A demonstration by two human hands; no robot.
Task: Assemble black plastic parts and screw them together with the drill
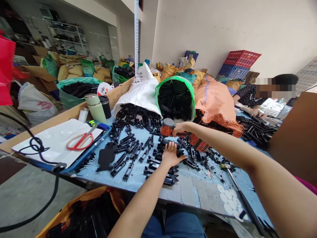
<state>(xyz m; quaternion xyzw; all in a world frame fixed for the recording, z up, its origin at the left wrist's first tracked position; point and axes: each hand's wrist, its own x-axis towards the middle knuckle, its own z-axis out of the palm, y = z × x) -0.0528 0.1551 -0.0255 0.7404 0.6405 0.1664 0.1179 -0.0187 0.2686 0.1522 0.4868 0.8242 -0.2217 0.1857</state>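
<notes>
My right hand (181, 128) is wrapped round the handle of an orange cordless drill (167, 128), whose battery end (201, 145) points back towards my forearm. Just below the drill, my left hand (170, 154) lies over a row of black plastic brackets (160, 172), fingers stretched and thumb spread out. Part of the row is hidden under that hand. Loose black hinged parts (133, 150) lie on the blue tabletop (116, 180) to the left, beside a flat black plate (107, 155).
Behind the parts lie an open white sack (138, 91), a green-rimmed sack (192, 96) and an orange sack (215, 99). Red scissors (80, 141) rest on white paper at left, near a green flask (95, 107). A hammer-like tool (239, 191) lies right. A person (255, 94) sits far right.
</notes>
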